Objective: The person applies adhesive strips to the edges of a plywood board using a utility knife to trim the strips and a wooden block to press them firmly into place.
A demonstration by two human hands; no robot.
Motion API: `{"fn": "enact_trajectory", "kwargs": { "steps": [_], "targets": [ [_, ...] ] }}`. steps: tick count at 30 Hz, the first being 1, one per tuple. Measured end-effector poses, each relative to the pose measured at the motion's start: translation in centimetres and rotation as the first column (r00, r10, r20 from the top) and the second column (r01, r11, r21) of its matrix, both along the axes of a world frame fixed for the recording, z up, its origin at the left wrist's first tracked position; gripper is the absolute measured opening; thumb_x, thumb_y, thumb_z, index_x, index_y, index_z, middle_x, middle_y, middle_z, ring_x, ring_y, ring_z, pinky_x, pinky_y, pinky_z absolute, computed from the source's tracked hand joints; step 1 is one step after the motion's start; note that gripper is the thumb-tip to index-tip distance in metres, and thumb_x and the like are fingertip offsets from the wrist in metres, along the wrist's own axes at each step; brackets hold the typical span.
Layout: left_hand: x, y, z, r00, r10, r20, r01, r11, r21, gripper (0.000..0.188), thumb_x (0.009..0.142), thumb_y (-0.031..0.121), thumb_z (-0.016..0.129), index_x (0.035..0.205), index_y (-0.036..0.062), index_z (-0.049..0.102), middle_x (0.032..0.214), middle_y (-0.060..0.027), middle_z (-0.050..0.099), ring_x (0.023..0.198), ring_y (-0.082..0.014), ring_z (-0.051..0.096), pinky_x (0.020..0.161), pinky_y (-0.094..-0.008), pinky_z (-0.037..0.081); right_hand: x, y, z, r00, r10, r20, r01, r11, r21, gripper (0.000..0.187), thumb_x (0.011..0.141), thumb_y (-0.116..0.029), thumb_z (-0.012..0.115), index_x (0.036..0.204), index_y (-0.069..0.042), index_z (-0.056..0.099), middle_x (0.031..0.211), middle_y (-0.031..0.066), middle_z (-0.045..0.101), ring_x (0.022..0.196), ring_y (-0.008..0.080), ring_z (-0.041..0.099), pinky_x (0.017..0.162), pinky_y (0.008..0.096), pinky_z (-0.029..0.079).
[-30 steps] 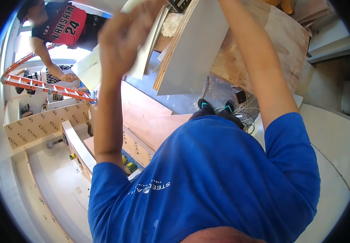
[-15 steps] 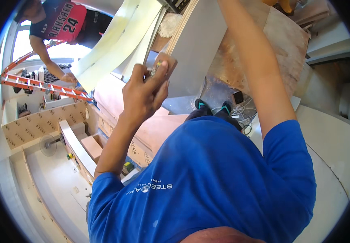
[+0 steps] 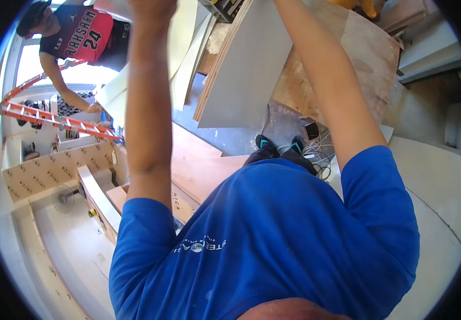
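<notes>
My left hand [image 3: 154, 7] is at the top edge, blurred and partly cut off. Its fingers are out of the picture, so what it holds is hidden. Over on the right my bare forearm [image 3: 331, 69] reaches up past the top edge, and that hand is out of sight. Between the two arms a grey-faced panel [image 3: 249, 74] slants down toward my feet, its layered plywood edge [image 3: 221, 66] facing left. Pale yellowish sheets [image 3: 186, 69] lie left of it, partly behind my left forearm.
Another person [image 3: 83, 37] stands at the upper left, a hand near a pale sheet. An orange ladder [image 3: 54, 114] is below them. Cables [image 3: 324, 154] lie beside my shoes [image 3: 265, 144]. A brown board [image 3: 358, 64] is at the right, and a fan [image 3: 65, 197] at the lower left.
My left hand, earlier by the panel's edge with a small brown block in its fingers, has moved up and away to the top edge. My right arm has shifted slightly left.
</notes>
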State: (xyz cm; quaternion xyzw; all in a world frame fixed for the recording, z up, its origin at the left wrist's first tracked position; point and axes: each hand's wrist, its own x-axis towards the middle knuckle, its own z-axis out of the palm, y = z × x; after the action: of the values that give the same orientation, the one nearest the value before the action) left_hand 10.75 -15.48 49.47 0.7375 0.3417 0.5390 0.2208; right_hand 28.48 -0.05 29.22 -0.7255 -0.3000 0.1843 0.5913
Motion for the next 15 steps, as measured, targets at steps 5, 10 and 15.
{"fn": "enact_trajectory", "kwargs": {
  "steps": [5, 10, 15],
  "targets": [
    [-12.1, -8.7, -3.6, 0.884, 0.015, -0.467, 0.017, 0.998, 0.064, 0.034, 0.089, 0.02, 0.078, 0.122, 0.0136, 0.077, 0.082, -0.0124, 0.061, 0.07, -0.0246, 0.06, 0.066, -0.0362, 0.048, 0.0, 1.6, -0.5, 1.0, -0.003, -0.006, 0.003, 1.0, -0.006, 0.084, 0.075, -0.014, 0.074, 0.148, 0.001, 0.035, 0.15, 0.0295, 0.037, 0.134, 0.0524, 0.046, 0.114, 0.0538, 0.041],
    [-18.7, -19.4, -8.2, 0.65, -0.018, -0.759, -0.14, 0.98, -0.143, 0.048, 0.087, 0.012, 0.076, 0.134, 0.0061, 0.069, 0.1, -0.0152, 0.062, 0.078, -0.0232, 0.06, 0.07, -0.0343, 0.051, 0.8, 2.9, -1.8, 0.995, -0.048, 0.091, 0.044, 0.998, 0.046, 0.077, 0.077, -0.01, 0.068, 0.147, 0.0, 0.037, 0.15, 0.0298, 0.038, 0.133, 0.0519, 0.046, 0.115, 0.053, 0.041],
    [-18.5, -20.3, -9.7, 0.643, 0.02, -0.765, -0.108, 0.992, -0.064, 0.053, 0.082, 0.012, 0.079, 0.134, 0.0145, 0.071, 0.093, -0.0137, 0.058, 0.067, -0.0235, 0.058, 0.059, -0.0344, 0.051, -0.3, 1.4, -0.1, 1.0, -0.005, -0.014, 0.006, 1.0, 0.025, 0.074, 0.077, -0.009, 0.067, 0.145, 0.0, 0.04, 0.149, 0.0295, 0.039, 0.132, 0.052, 0.047, 0.115, 0.0532, 0.041]
  ]
}}
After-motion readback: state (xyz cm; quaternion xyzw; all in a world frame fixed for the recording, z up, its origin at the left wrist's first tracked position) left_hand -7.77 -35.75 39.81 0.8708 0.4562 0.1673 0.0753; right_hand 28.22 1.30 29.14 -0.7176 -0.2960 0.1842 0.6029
